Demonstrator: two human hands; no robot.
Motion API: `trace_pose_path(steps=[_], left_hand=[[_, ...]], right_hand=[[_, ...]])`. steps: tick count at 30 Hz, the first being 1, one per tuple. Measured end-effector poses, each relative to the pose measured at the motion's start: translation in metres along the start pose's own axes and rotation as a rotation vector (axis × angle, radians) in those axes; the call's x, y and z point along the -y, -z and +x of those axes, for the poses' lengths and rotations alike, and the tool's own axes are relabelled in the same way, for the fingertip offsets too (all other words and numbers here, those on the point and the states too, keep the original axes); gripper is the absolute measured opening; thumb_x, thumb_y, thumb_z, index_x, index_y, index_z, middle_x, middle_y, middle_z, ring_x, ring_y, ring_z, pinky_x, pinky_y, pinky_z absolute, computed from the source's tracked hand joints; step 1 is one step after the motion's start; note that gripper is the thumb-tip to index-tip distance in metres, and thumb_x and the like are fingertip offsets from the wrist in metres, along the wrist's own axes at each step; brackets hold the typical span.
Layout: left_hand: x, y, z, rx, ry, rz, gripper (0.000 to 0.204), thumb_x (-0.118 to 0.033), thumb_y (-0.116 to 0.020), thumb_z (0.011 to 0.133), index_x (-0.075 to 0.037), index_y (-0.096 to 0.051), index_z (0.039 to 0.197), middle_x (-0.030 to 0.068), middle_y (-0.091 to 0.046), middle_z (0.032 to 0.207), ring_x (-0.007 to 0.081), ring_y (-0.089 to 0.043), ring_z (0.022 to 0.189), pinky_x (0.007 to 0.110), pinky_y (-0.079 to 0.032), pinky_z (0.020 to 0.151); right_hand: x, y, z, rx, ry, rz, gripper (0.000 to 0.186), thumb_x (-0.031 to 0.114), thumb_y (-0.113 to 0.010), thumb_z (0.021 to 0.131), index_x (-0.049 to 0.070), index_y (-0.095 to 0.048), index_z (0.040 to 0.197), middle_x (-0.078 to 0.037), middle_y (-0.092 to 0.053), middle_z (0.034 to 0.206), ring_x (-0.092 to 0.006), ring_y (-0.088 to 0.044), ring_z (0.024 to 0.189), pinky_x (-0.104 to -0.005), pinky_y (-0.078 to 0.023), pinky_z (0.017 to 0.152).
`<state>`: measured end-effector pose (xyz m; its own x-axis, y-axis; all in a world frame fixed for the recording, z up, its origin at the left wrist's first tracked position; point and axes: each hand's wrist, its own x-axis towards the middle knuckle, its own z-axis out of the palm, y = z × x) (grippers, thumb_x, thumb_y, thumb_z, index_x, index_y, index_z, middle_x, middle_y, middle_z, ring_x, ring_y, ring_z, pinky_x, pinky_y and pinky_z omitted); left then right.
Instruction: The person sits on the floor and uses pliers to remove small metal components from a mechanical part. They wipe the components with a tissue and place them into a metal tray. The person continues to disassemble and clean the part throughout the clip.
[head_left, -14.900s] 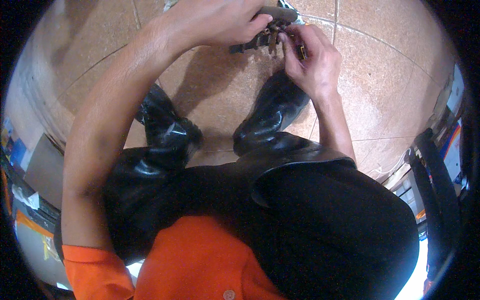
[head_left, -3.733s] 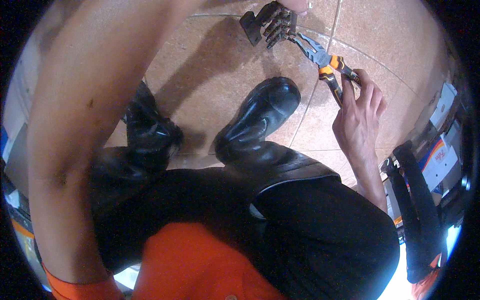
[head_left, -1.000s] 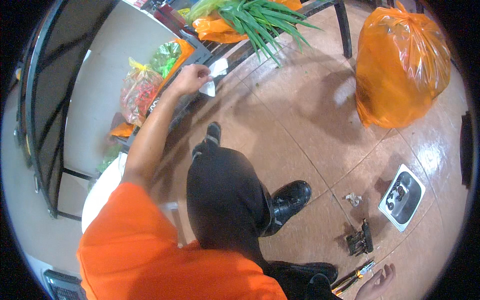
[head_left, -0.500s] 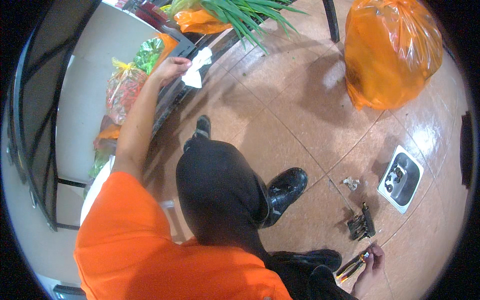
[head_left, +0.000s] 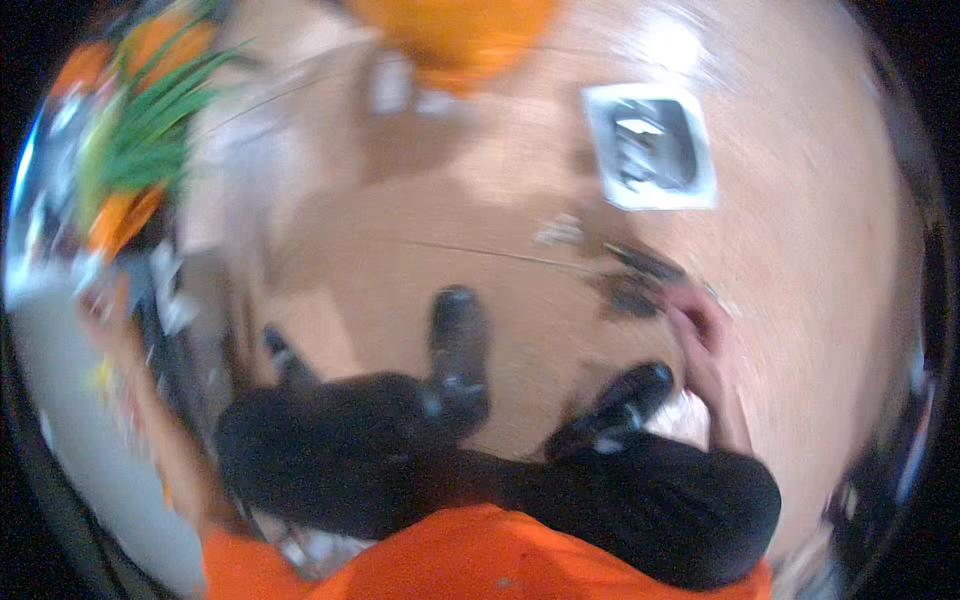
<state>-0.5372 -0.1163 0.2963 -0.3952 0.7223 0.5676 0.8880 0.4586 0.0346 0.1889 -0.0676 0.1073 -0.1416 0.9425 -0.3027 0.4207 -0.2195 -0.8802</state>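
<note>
The view is badly smeared. My left hand (head_left: 108, 305) is at the far left, near a white cloth or paper (head_left: 172, 305); I cannot make out its fingers or whether they hold that white piece. My right hand (head_left: 695, 320) reaches low at the right, at the lower edge of a dark greasy metal part (head_left: 635, 270) on the tiled floor; its fingers are blurred, and the pliers cannot be made out. A crumpled pale scrap (head_left: 558, 230) lies just above the metal part. Beyond them is a rectangular steel tray (head_left: 705, 180) with dark small pieces inside.
An orange plastic bag (head_left: 450, 40) is at the top middle. Long green leaves (head_left: 150, 120) and orange bags (head_left: 125, 215) sit along the left side. My black boots (head_left: 455, 350) and bent knees are below, on the tiled floor (head_left: 400, 190).
The view has swung, shifting bags and leaves up and left. My right hand has moved from beside the pliers up to the dark metal part.
</note>
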Motion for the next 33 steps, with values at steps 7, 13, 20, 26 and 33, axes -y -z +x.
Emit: trace_pose_path(steps=[7, 13, 20, 26, 33], left_hand=[[-0.336, 0.024, -0.097, 0.730, -1.122, -0.354, 0.017, -0.010, -0.060, 0.088, -0.003, -0.060, 0.103, 0.0100, -0.065, 0.099, 0.0230, -0.063, 0.093, 0.037, -0.052, 0.084], [-0.444, -0.053, -0.163, 0.911, -1.630, -0.818, 0.010, -0.010, -0.063, 0.080, -0.005, -0.061, 0.089, 0.0136, -0.063, 0.107, 0.0303, -0.062, 0.100, 0.042, -0.052, 0.084], [-0.552, -0.180, -0.115, 0.914, -1.259, -0.558, 0.017, -0.008, -0.064, 0.083, 0.002, -0.067, 0.097, 0.0186, -0.065, 0.102, 0.0347, -0.064, 0.096, 0.042, -0.053, 0.083], [-0.606, -0.228, -0.154, 1.045, -1.405, -0.086, 0.016, -0.010, -0.064, 0.081, -0.003, -0.072, 0.093, 0.0169, -0.072, 0.093, 0.0322, -0.071, 0.089, 0.042, -0.058, 0.076], [-0.622, -0.236, -0.171, 1.021, -1.220, -0.104, 0.022, -0.018, -0.070, 0.077, -0.003, -0.072, 0.093, 0.0179, -0.072, 0.091, 0.0313, -0.071, 0.091, 0.042, -0.057, 0.079]], right_hand=[[0.041, -0.043, 0.015, 0.605, -0.220, 1.148, 0.028, 0.021, -0.050, 0.103, 0.004, -0.059, 0.124, -0.009, -0.062, 0.119, -0.0191, -0.062, 0.107, -0.0352, -0.050, 0.093], [0.021, -0.078, 0.021, 0.510, -0.480, 1.244, 0.031, 0.020, -0.051, 0.102, -0.001, -0.057, 0.124, -0.012, -0.064, 0.112, -0.0212, -0.064, 0.101, -0.0357, -0.052, 0.092], [-0.030, -0.012, 0.006, 0.242, -0.480, 1.554, 0.051, -0.002, -0.053, 0.075, -0.010, -0.055, 0.125, -0.025, -0.058, 0.131, -0.0302, -0.060, 0.117, -0.0365, -0.045, 0.105], [-0.053, 0.006, -0.007, 0.183, -0.393, 1.089, 0.045, 0.006, -0.066, 0.079, -0.009, -0.059, 0.121, -0.026, -0.057, 0.132, -0.0305, -0.058, 0.121, -0.0427, -0.043, 0.107], [-0.051, 0.011, -0.010, 0.136, -0.344, 1.266, 0.041, 0.012, -0.071, 0.081, -0.006, -0.062, 0.117, -0.026, -0.061, 0.125, -0.0324, -0.060, 0.118, -0.0438, -0.046, 0.104]])
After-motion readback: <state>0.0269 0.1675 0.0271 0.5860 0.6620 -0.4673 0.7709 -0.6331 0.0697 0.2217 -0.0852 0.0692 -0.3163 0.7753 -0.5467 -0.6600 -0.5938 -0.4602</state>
